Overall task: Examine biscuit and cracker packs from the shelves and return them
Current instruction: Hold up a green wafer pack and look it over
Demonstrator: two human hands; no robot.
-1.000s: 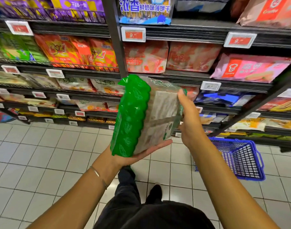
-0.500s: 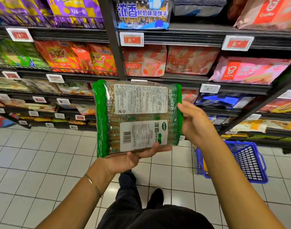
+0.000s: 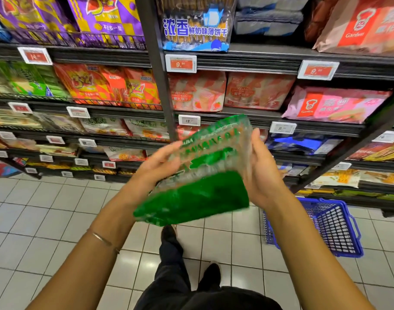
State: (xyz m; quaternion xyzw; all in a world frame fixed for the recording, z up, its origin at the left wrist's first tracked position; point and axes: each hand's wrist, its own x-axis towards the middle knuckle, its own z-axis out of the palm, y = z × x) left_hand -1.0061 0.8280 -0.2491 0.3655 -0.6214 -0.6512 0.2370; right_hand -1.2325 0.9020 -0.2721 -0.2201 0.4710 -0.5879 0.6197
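Head view: you hold the green biscuit pack [image 3: 198, 198] tilted between both hands, in front of the shelves [image 3: 258, 57]. Its print is too blurred to read. Your left hand [image 3: 160, 166] curls its fingers over the clear face. Your right hand [image 3: 262, 175] presses flat on the right edge, fingers straight. Behind it, a blue pack [image 3: 195, 30] reads 浓香 鲜奶味薄饼干. There are Wafer packs [image 3: 198, 92], a pink Garden bag [image 3: 332, 106] and a price tag [image 3: 180, 63] starting 9. A blue basket [image 3: 330, 231] sits on the floor.

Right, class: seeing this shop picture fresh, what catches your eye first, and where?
The blurred green biscuit pack, held between the left hand and right hand at centre. Then the blue basket on the tiled floor at lower right, and purple-and-yellow bags shelved at upper left.
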